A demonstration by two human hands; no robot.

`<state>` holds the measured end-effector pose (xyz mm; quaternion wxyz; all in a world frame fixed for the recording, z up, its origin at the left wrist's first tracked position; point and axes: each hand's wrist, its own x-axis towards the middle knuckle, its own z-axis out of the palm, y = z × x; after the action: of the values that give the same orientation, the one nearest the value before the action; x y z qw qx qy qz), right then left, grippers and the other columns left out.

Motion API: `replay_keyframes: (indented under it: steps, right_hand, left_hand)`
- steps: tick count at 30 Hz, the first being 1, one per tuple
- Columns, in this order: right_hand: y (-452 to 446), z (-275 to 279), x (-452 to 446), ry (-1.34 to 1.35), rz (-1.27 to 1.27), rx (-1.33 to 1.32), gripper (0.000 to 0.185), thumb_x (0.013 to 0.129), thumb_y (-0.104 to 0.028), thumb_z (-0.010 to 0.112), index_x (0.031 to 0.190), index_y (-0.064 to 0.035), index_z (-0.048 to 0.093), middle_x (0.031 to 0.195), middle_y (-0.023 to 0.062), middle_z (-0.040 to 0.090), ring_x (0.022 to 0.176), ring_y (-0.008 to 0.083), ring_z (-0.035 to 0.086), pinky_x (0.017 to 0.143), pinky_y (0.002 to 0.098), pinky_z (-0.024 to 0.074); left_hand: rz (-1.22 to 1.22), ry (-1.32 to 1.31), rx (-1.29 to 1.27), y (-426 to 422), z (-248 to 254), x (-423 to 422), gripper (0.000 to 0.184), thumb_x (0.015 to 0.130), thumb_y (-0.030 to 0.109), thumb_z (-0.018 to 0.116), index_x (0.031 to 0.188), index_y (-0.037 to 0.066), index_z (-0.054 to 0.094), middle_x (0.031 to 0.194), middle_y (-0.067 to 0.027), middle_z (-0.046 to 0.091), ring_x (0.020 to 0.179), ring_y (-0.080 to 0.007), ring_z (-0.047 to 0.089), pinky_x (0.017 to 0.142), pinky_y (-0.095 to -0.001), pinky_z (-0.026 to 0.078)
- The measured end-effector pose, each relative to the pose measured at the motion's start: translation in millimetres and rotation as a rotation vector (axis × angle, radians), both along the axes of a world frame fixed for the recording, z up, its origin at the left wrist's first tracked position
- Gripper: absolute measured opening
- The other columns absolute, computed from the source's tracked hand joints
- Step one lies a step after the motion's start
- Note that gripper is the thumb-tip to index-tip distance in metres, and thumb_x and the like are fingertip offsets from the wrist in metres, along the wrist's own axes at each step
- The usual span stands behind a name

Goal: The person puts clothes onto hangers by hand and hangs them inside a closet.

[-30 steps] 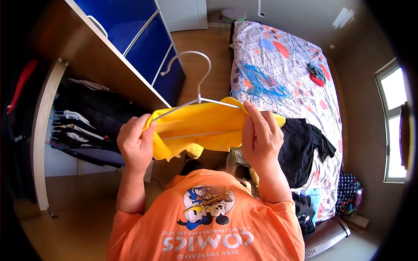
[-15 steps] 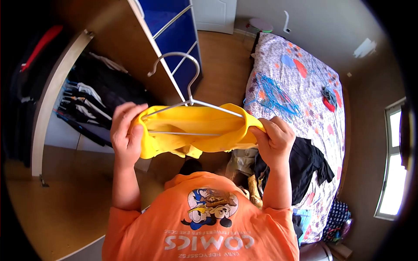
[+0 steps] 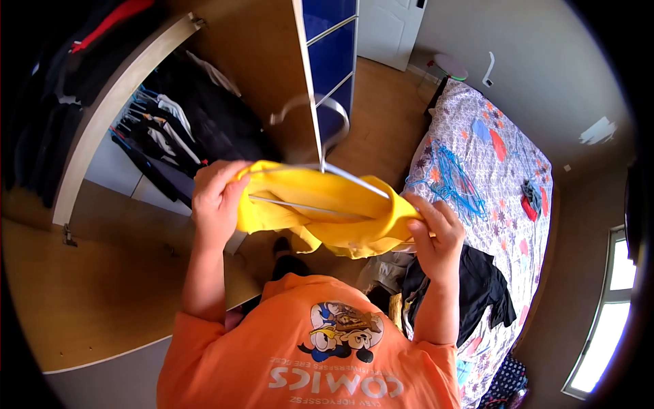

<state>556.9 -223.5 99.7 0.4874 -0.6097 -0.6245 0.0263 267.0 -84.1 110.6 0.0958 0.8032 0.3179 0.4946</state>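
A yellow garment (image 3: 340, 228) is stretched sideways in front of my chest, and its opening faces up. My left hand (image 3: 221, 204) pinches the left end of it. At the right end, my right hand (image 3: 439, 235) has thumb and fingers closed on the fabric. A pale metal clothes hanger (image 3: 361, 180) lies inside the opening, its crossbar partly covered by cloth. The hanger's hook sticks up beyond the garment and is blurred by motion. The garment's lower part hangs down and is partly hidden.
At left, an open wardrobe (image 3: 102, 119) holds dark clothes (image 3: 167, 129) on hangers. A blue-panelled door (image 3: 330, 61) stands ahead. On the right, a bed (image 3: 504, 225) with a patterned sheet carries a heap of blue hangers (image 3: 453, 184) and a black garment (image 3: 477, 293).
The view has shifted, so the room appears further right and lower. The garment now tilts down towards my right hand, which sits lower. Both hands keep hold of it.
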Motion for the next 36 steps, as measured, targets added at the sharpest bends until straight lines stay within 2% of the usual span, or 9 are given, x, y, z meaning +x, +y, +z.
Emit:
replay_keyframes:
  steps: [1, 3, 6, 12, 18, 20, 27, 29, 36]
  right_hand:
    - [0.0, -1.7, -1.2, -0.001, 0.012, -0.006, 0.031, 0.067, -0.012, 0.073, 0.097, -0.0070, 0.068, 0.062, 0.0068, 0.047, 0.053, 0.0227, 0.049, 0.050, 0.0326, 0.0392]
    - [7.4, -5.3, -0.4, -0.119, 0.061, -0.065, 0.027, 0.068, -0.009, 0.072, 0.095, -0.0044, 0.067, 0.064, 0.0082, 0.049, 0.055, 0.0231, 0.051, 0.051, 0.0319, 0.0407]
    - [11.3, -9.9, -11.5, 0.175, 0.180, -0.115, 0.014, 0.074, -0.002, 0.068, 0.088, -0.0014, 0.066, 0.064, 0.0085, 0.054, 0.054, 0.0199, 0.053, 0.050, 0.0288, 0.0413]
    - [41.9, -9.6, -38.2, 0.176, 0.249, -0.078, 0.012, 0.075, -0.002, 0.068, 0.087, -0.0002, 0.066, 0.063, 0.0074, 0.056, 0.053, 0.0180, 0.054, 0.050, 0.0279, 0.0418]
    - [81.5, -13.0, -95.9, 0.247, 0.529, -0.241, 0.013, 0.081, -0.006, 0.067, 0.089, 0.0038, 0.065, 0.066, 0.0100, 0.059, 0.056, 0.0178, 0.058, 0.051, 0.0273, 0.0427]
    - [96.6, -21.0, -118.0, 0.425, 0.569, -0.425, 0.014, 0.083, -0.007, 0.066, 0.093, 0.0036, 0.065, 0.067, 0.0102, 0.060, 0.054, 0.0156, 0.057, 0.049, 0.0269, 0.0422]
    - [156.9, -21.2, -214.7, 0.659, 0.688, -0.651, 0.014, 0.089, -0.006, 0.059, 0.096, 0.0042, 0.065, 0.065, 0.0030, 0.058, 0.056, 0.0057, 0.050, 0.049, 0.0216, 0.0395]
    - [175.9, -23.5, -243.8, 0.583, 0.735, -0.593, 0.014, 0.089, -0.006, 0.059, 0.096, 0.0037, 0.065, 0.064, 0.0022, 0.057, 0.057, 0.0041, 0.048, 0.050, 0.0216, 0.0391]
    - [235.8, -70.6, -349.9, 0.674, 0.799, -0.815, 0.022, 0.089, -0.014, 0.057, 0.101, 0.0038, 0.063, 0.074, 0.0035, 0.062, 0.068, 0.0048, 0.050, 0.059, 0.0230, 0.0430]
  left_hand:
    - [0.048, -0.067, -0.166, 1.1, -2.2, -0.4, 0.012, 0.081, -0.002, 0.062, 0.092, -0.003, 0.063, 0.082, -0.0098, 0.064, 0.068, -0.0202, 0.058, 0.066, -0.0276, 0.045]
    - [0.024, -0.076, -0.128, 5.9, -3.5, -9.5, 0.012, 0.081, -0.001, 0.062, 0.093, -0.003, 0.063, 0.081, -0.0092, 0.064, 0.068, -0.0195, 0.058, 0.066, -0.0271, 0.045]
    - [0.016, -0.081, -0.128, 10.7, -5.6, -24.8, 0.012, 0.082, 0.002, 0.062, 0.094, -0.002, 0.063, 0.082, -0.0086, 0.063, 0.072, -0.0192, 0.057, 0.068, -0.0265, 0.045]
    - [0.049, -0.061, -0.079, 28.4, -4.4, -66.4, 0.013, 0.079, 0.002, 0.065, 0.092, 0.000, 0.064, 0.086, -0.0090, 0.062, 0.078, -0.0237, 0.057, 0.072, -0.0304, 0.044]
    - [0.193, -0.046, -0.060, 42.9, -17.8, -141.3, 0.014, 0.077, -0.001, 0.064, 0.091, 0.000, 0.063, 0.084, -0.0091, 0.062, 0.075, -0.0237, 0.058, 0.068, -0.0309, 0.045]
    - [0.192, -0.044, -0.184, 48.4, -19.4, -169.9, 0.014, 0.078, -0.002, 0.063, 0.091, 0.000, 0.063, 0.082, -0.0097, 0.061, 0.075, -0.0237, 0.058, 0.067, -0.0310, 0.045]
    - [0.424, -0.032, -0.202, 71.2, -17.5, -252.2, 0.011, 0.080, 0.000, 0.059, 0.091, 0.001, 0.063, 0.082, -0.0105, 0.061, 0.077, -0.0252, 0.058, 0.070, -0.0319, 0.045]
    - [0.477, -0.001, -0.202, 83.2, -26.3, -278.1, 0.010, 0.081, 0.001, 0.058, 0.091, 0.001, 0.063, 0.083, -0.0103, 0.061, 0.078, -0.0260, 0.058, 0.071, -0.0327, 0.045]
    - [0.750, 0.110, -0.269, 135.0, -89.0, -365.5, 0.012, 0.086, 0.011, 0.055, 0.093, 0.004, 0.062, 0.091, -0.0113, 0.062, 0.085, -0.0300, 0.058, 0.076, -0.0375, 0.045]
